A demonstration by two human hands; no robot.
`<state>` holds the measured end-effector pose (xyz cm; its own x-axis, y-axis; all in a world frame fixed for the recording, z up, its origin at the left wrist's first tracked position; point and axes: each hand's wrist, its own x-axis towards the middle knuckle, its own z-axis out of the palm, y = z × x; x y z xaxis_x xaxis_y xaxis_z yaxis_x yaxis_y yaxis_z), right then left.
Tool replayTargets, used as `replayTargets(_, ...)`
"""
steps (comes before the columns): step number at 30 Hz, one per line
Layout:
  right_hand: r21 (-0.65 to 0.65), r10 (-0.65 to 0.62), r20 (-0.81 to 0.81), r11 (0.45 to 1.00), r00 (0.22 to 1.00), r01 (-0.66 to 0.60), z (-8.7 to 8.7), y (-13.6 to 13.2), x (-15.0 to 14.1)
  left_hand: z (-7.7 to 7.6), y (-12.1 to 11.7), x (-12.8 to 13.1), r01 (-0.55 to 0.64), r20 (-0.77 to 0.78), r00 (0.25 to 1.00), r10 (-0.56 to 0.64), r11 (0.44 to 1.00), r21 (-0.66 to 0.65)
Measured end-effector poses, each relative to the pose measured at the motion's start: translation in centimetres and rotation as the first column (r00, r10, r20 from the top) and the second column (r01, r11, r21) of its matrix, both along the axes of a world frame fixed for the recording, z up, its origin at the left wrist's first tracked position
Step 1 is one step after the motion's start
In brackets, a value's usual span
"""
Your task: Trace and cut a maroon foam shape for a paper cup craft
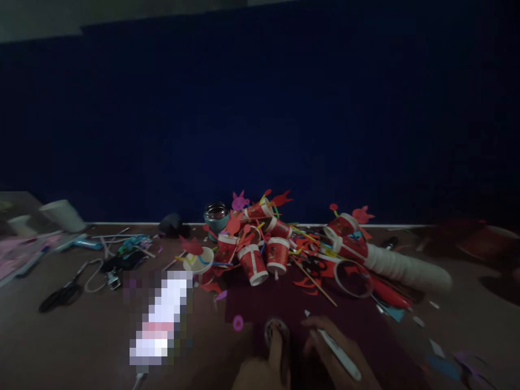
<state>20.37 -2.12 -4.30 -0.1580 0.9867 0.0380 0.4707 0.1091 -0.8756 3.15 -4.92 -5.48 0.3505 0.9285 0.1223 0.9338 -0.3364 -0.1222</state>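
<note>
1. Left hand [260,372]: one finger on small, round, pale-rimmed object [269,331], over dark maroon sheet [246,298]; grip width cannot be told.
2. Right hand [331,346]: grip closed around slim white pen-shaped tool [340,355].
3. Red paper cups with white rims [252,264] lie heaped beyond both hands on brown surface [93,341].

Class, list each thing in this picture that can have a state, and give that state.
Teal container: upright, open at the top.
White cup stack: nested, lying on its side.
Red cups: heaped, several tipped over.
Scissors: lying flat; blades too blurred to judge.
Left hand: one finger on a round disc.
Right hand: holding a white pen-like tool.
</note>
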Motion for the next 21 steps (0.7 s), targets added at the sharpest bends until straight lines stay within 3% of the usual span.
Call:
replayTargets(3, 0.119, 0.134, 0.116, 0.982, 0.984, -0.148, 0.5, 0.9, -0.4, 0.5, 0.2, -0.1, 0.06, -0.05, 0.997, -0.061, 0.998, -0.017)
replayTargets(6, 0.107, 0.272, 0.26, 0.945, 0.926, -0.308, 1.0, 1.6, -1.6, 0.5, 0.4, -0.1, 0.097, -0.076, 0.992, -0.1, 0.995, -0.04)
replayTargets(9, 0.053, 0.322, 0.337, 0.932, 0.885, -0.359, 1.4, 2.0, -2.7, 0.3, 0.8, -0.2, 0.091, -0.055, 0.994, -0.099, 0.987, -0.136)
replayTargets(12, 0.059, 0.332, 0.365, 0.924, 0.87, -0.378, 1.4, 2.1, -3.1, 0.9, 1.3, -0.6, 0.193, -0.038, 0.976, -0.215, 0.932, -0.306)
replayTargets(15, 0.065, 0.333, 0.378, 0.921, 0.864, -0.383, 1.3, 2.2, -3.2, 3.2, 2.1, -1.5, 0.215, 0.044, 0.976, -0.213, 0.905, -0.366)
replayTargets(17, 0.066, 0.318, 0.385, 0.927, 0.866, -0.37, 1.2, 2.3, -3.1, 5.3, 3.0, -2.3, 0.292, 0.268, 0.942, -0.202, 0.888, -0.355)
replayTargets(19, 0.081, 0.299, 0.374, 0.933, 0.878, -0.352, 1.2, 2.2, -3.2, 7.3, 4.2, -2.9, 0.243, 0.324, 0.936, -0.134, 0.914, -0.324)
replayTargets(21, 0.09, 0.284, 0.352, 0.938, 0.892, -0.335, 1.2, 2.2, -3.2, 8.7, 5.5, -3.0, 0.078, 0.3, 0.952, 0.058, 0.903, -0.422)
